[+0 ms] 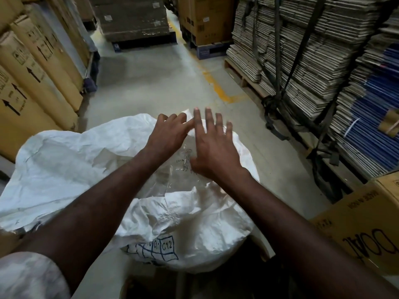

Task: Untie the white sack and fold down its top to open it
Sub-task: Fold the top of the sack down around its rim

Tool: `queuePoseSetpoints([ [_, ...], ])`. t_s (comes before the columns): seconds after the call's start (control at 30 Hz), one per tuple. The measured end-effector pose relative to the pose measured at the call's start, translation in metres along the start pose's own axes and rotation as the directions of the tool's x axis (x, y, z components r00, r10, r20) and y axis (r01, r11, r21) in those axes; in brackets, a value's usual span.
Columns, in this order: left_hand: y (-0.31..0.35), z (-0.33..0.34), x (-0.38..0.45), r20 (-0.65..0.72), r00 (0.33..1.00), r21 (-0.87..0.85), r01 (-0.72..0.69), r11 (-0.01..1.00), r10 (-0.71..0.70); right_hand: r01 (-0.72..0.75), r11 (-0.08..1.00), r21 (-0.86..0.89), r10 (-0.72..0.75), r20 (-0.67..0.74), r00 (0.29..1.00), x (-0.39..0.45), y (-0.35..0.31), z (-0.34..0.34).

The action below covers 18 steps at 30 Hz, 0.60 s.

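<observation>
Left hand (167,131): we saw it curled, gripping the sack's far edge.
Right hand (212,143): spread wide, holding nothing.
Sack (71,169): white, crumpled, top open.

The big crinkled white woven sack (71,169) has a dark blue grid of boxes (printed C11, C12). The tall brown cardboard boxes (32,83) carry black arrows. The grey concrete floor (155,83) has a yellow painted line.

The crumpled white sack (190,216) sits open on the floor, clear plastic liner (172,169) showing inside.
</observation>
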<state>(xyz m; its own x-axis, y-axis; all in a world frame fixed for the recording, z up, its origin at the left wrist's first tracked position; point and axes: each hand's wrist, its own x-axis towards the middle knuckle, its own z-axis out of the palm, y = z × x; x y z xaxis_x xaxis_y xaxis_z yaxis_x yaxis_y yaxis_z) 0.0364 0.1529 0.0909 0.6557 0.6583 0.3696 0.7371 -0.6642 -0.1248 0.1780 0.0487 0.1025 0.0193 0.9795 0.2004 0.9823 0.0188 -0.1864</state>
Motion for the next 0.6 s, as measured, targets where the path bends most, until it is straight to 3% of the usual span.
queuePoseSetpoints([
  [0.1, 0.004, 0.002, 0.002, 0.035, 0.999, -0.117, 0.024, 0.993, -0.020, -0.008, 1.000, 0.026, 0.006, 0.084, 0.996, 0.016, -0.012, 0.001],
  [0.27, -0.014, 0.006, -0.007, 0.133, 0.991, -0.430, 0.068, 0.900, -0.011, -0.090, 0.974, 0.210, 0.076, 0.073, 0.994, 0.038, 0.002, 0.003],
  [0.43, -0.034, 0.009, 0.004, 0.240, 0.967, -0.095, 0.108, 0.990, -0.083, -0.132, 0.945, 0.300, 0.101, 0.117, 0.988, 0.044, 0.018, 0.010],
  [0.53, -0.034, 0.011, 0.010, 0.261, 0.960, -0.170, 0.152, 0.974, -0.104, -0.208, 0.898, 0.387, 0.143, 0.189, 0.971, 0.046, 0.025, 0.009],
  [0.6, -0.033, 0.010, 0.012, 0.298, 0.945, -0.234, 0.210, 0.950, -0.135, -0.205, 0.917, 0.343, 0.140, 0.205, 0.969, 0.045, 0.028, 0.007],
])
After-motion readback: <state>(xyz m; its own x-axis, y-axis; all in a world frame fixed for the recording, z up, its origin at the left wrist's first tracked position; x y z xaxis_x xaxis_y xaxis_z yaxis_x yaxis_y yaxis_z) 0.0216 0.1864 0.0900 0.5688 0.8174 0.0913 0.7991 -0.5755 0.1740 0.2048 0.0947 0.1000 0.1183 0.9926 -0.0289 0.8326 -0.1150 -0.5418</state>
